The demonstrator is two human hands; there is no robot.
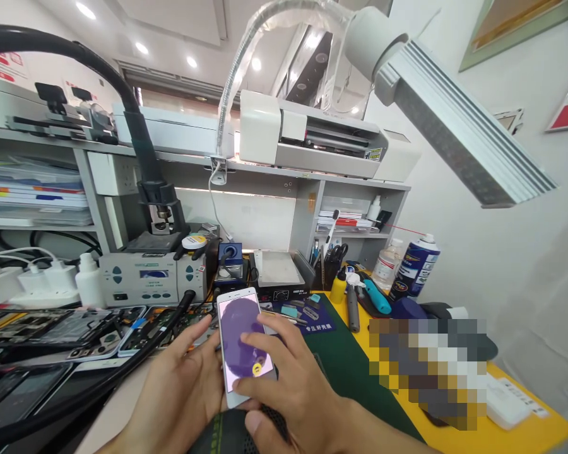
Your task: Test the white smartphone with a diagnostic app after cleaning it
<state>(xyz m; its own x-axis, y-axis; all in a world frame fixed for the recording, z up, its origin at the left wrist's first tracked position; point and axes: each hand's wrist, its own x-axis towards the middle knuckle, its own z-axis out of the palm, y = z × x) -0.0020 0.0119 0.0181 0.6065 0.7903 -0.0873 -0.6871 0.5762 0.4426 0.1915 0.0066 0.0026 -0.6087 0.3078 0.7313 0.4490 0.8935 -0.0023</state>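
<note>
Fig. — Head view, near to far. Nearest us, both hands meet over a white phone (241, 343) held low above the worktop (502, 435). The left hand (177, 394) cups the phone's left edge and back, grip closed round it; the right hand (296, 384) lies across the lower right of the screen, fingers (258, 340) spread on the glass, thumb near the bottom end, so its grip is also closed on the phone. The screen is lit, w/ a purple blotch over most of it and a small yellow mark low down. Whether the phone rests on a dark object just under the hands we cannot tell.

Risks, as we judge them: the phone is carried mostly by fingertips at its edges; a slip of either grip would drop it onto the dark cable (137, 353) or the opened phones and loose parts (61, 337) just to the left, and could chip a corner or scatter parts. Pressing hard on the blotched glass may worsen the damage, if it is damage.

Mid-distance: a green mat (355, 372) w/ a blue tool pad (307, 315), then bottles and a spray can (419, 265) to the right; a wide elbow swing could topple them. A pixelated patch hides part of the yellow area.

Far: the soldering station (144, 277) and a hot plate (277, 271), approx. behind the phone. Whether either is hot we cannot tell; reaching past them is a burn risk. Above sit a shelf w/ a white machine (312, 135), and the lamp head (459, 120).
</note>
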